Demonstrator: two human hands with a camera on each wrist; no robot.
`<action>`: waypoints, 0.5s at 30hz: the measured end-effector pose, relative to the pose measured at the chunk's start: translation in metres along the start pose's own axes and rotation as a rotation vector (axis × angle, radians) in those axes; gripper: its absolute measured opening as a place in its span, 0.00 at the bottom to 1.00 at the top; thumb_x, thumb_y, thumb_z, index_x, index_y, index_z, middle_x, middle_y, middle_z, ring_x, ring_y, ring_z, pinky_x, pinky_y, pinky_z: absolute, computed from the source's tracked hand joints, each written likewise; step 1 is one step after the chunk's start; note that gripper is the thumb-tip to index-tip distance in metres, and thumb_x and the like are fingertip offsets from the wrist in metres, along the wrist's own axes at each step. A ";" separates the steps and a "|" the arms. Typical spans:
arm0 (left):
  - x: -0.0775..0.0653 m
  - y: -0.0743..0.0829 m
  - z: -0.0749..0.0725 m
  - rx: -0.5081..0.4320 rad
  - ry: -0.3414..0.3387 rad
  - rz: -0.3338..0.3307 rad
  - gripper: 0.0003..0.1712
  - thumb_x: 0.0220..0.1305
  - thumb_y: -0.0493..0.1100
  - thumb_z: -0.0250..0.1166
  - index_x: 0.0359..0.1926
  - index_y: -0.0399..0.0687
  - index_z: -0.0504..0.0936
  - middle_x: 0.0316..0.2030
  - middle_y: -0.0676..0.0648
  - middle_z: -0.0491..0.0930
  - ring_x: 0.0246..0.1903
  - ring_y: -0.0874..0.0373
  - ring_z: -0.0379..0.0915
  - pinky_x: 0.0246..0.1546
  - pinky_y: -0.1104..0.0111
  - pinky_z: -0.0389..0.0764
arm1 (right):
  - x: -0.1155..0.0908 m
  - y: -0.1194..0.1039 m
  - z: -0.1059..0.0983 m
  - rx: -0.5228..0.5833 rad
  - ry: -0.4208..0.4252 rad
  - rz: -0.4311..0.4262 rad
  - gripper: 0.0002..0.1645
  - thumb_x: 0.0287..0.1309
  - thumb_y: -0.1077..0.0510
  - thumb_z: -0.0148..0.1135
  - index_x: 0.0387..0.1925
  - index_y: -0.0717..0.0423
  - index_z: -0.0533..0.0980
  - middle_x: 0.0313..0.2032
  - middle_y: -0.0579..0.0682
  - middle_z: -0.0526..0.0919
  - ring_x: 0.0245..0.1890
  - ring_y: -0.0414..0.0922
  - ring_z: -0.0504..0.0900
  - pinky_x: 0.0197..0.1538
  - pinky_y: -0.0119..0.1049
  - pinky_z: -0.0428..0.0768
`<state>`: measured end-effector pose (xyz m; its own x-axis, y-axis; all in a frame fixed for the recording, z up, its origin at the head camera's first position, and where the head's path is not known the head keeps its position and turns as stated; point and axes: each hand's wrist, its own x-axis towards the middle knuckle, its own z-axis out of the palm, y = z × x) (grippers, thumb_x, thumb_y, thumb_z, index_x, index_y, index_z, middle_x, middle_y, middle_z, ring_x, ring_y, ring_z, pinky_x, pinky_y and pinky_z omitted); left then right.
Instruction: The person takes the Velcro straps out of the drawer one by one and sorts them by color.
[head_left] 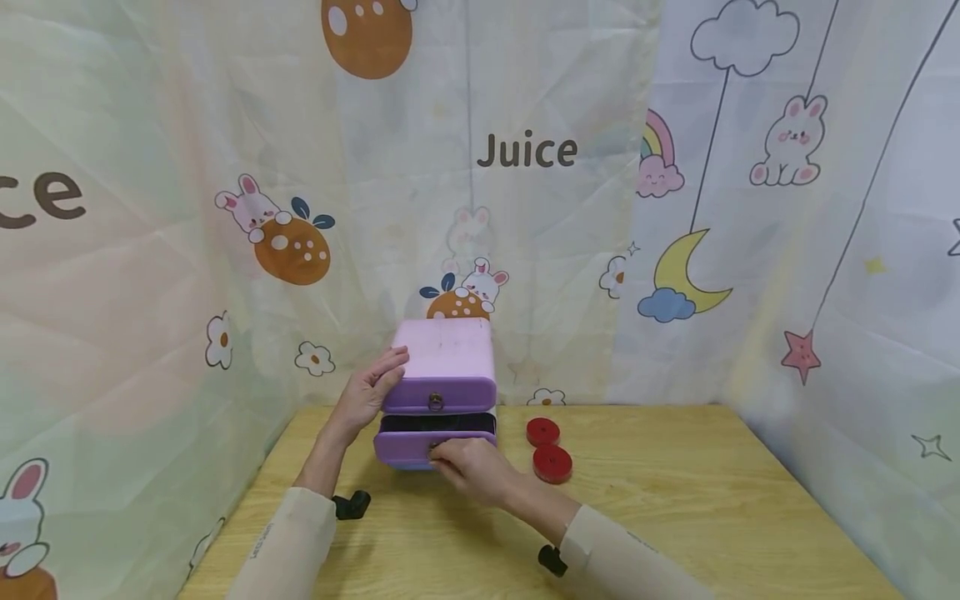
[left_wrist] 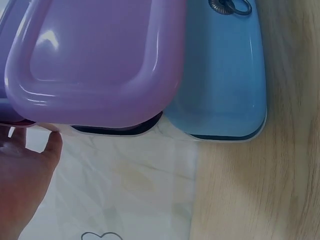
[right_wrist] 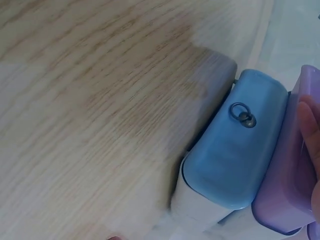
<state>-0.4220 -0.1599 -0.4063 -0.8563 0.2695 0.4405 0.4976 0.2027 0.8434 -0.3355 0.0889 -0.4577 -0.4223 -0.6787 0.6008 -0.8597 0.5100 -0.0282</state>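
Wooden tabletop (head_left: 675, 500) bears a cabinet (head_left: 441, 367), middle drawer (head_left: 405, 448) open, dark inside.

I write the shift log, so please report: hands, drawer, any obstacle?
Left hand rests on cabinet; right hand pinches handle of middle drawer. Drawer partly open. Two red discs right of cabinet, outside drawer's path.

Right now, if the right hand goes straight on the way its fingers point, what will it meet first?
The right hand would most likely meet the front of the open purple drawer first; its fingers are at the pull there, though exact depth is hard to judge.
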 end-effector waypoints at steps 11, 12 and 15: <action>0.002 0.003 -0.001 -0.004 0.001 -0.004 0.26 0.79 0.47 0.59 0.71 0.41 0.75 0.78 0.44 0.64 0.83 0.47 0.42 0.82 0.44 0.42 | -0.002 -0.008 -0.002 -0.013 0.010 -0.046 0.02 0.68 0.59 0.68 0.40 0.52 0.84 0.35 0.41 0.90 0.35 0.34 0.87 0.43 0.22 0.84; 0.001 0.005 -0.001 -0.001 -0.001 -0.008 0.26 0.79 0.46 0.59 0.72 0.40 0.74 0.78 0.43 0.64 0.83 0.46 0.42 0.82 0.44 0.42 | -0.003 -0.008 -0.002 -0.003 0.009 -0.047 0.03 0.68 0.59 0.68 0.41 0.52 0.85 0.36 0.42 0.90 0.36 0.34 0.87 0.44 0.22 0.84; -0.004 0.018 0.001 -0.007 -0.008 -0.018 0.27 0.79 0.46 0.59 0.71 0.37 0.74 0.78 0.42 0.63 0.83 0.45 0.42 0.82 0.43 0.43 | -0.005 -0.011 -0.001 0.014 0.014 -0.056 0.03 0.66 0.60 0.70 0.41 0.53 0.85 0.37 0.42 0.91 0.37 0.34 0.88 0.46 0.22 0.84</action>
<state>-0.4092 -0.1562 -0.3935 -0.8642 0.2731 0.4227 0.4809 0.2009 0.8534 -0.3238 0.0876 -0.4594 -0.3697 -0.6984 0.6128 -0.8858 0.4641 -0.0054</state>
